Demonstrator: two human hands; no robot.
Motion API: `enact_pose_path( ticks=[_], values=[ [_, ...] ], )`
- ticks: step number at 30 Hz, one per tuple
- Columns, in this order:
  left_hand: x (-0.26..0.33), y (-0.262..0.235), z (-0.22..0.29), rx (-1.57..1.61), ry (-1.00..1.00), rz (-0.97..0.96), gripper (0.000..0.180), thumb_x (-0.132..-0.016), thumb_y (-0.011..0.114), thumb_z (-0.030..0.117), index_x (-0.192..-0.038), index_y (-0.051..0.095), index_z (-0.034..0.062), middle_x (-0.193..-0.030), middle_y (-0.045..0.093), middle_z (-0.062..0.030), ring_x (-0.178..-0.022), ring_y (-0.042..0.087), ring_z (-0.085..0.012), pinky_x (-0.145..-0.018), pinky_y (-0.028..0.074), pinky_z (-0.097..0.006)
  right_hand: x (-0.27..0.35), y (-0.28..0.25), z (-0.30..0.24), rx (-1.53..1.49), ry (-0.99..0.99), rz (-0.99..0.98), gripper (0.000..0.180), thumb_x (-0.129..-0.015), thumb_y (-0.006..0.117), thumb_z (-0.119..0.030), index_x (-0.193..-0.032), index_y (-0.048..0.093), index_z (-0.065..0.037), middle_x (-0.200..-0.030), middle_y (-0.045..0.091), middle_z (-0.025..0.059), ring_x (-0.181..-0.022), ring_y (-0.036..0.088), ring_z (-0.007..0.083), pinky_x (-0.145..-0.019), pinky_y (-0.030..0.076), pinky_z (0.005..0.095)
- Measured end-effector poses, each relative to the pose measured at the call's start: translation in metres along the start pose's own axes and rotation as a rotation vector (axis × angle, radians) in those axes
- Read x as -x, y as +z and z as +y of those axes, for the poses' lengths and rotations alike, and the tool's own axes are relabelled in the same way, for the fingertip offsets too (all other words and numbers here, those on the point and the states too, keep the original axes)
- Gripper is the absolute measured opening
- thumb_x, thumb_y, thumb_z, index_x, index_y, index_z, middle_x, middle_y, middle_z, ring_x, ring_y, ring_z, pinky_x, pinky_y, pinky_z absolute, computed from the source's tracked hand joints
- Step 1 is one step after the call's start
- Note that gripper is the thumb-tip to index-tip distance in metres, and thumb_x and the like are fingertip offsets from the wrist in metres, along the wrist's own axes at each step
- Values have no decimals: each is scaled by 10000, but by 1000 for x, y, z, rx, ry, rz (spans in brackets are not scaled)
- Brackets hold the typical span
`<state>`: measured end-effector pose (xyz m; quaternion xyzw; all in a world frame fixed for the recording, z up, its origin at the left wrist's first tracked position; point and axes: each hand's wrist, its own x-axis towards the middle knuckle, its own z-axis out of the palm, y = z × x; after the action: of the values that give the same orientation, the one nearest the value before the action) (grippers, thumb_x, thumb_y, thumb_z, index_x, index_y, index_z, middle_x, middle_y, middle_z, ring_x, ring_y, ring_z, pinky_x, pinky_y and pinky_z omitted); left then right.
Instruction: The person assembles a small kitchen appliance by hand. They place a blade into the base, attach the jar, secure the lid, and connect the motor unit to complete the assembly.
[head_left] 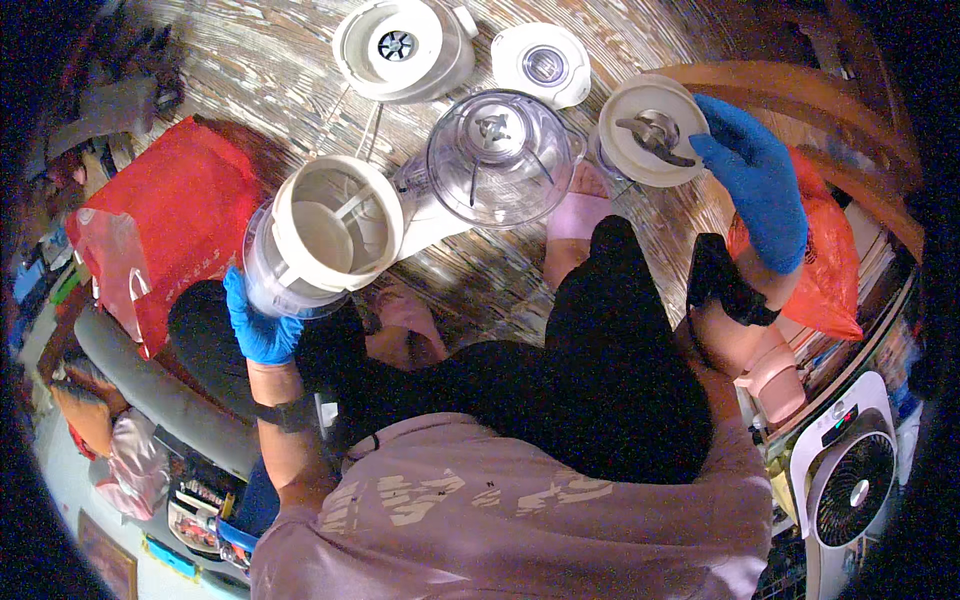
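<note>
My left hand [262, 325], in a blue glove, is closed around a clear plastic container with a cream-white ring-shaped cup [345, 255] at its top, tilted so its hollow inside faces up. A bar crosses the inside of that cup. My right hand [755, 185], also gloved in blue, has its fingertips on the edge of a round white blade base [640, 110] with curved metal blades in its middle. Between the two sits a clear blender jug [500, 190] with a blade unit at its bottom, its handle pointing left.
A white motor base [430, 70] stands at the far side of the wood-patterned floor, a white lid [540, 65] to its right. A red bag [175, 210] is at left, an orange-red plastic bag [825, 255] at right. A fan [855, 480] stands at lower right.
</note>
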<state>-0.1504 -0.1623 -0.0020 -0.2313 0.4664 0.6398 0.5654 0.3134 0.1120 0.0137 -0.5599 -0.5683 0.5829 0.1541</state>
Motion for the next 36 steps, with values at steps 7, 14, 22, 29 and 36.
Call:
enact_pose_path(
  ticks=[7,14,22,29,36],
  values=[
    [-4,14,-6,-378,167,-310,475,-934,508,302,-1319,491,23,-1307,555,-130,-1157,547,-238,-1027,429,-407,-6,3,0,59,-20,-64,348,-890,638,-96,-1216,597,17,-1108,667,104,-1038,619,185,-931,483,313],
    [-2,34,-15,-588,223,-509,512,-975,406,380,-1333,470,20,-1295,559,-118,-1191,524,-229,-1065,393,-395,-3,20,-13,42,47,-156,410,-861,637,-57,-1262,572,1,-1159,636,91,-1065,589,173,-955,452,315],
    [5,33,-23,-470,311,-250,380,-964,459,181,-1179,596,-100,-1196,637,-171,-1032,626,-201,-920,502,-329,-7,57,-38,358,-215,-221,467,-818,699,-232,-1214,596,-7,-1018,664,189,-935,660,283,-846,513,362],
    [8,24,-22,-168,-6,-450,921,-886,287,739,-1364,424,-36,-1293,556,-198,-1183,537,-325,-1052,400,-457,-20,132,-46,748,-502,-289,391,-802,648,-191,-1137,583,-1,-990,625,206,-914,627,360,-771,518,425],
    [0,13,-18,-85,-61,-502,893,-907,266,697,-1380,405,-48,-1330,522,-222,-1220,508,-349,-1075,376,-468,-44,178,-37,921,-377,-448,215,-772,617,-99,-938,649,34,-914,660,225,-811,662,369,-709,549,433]
  ],
)
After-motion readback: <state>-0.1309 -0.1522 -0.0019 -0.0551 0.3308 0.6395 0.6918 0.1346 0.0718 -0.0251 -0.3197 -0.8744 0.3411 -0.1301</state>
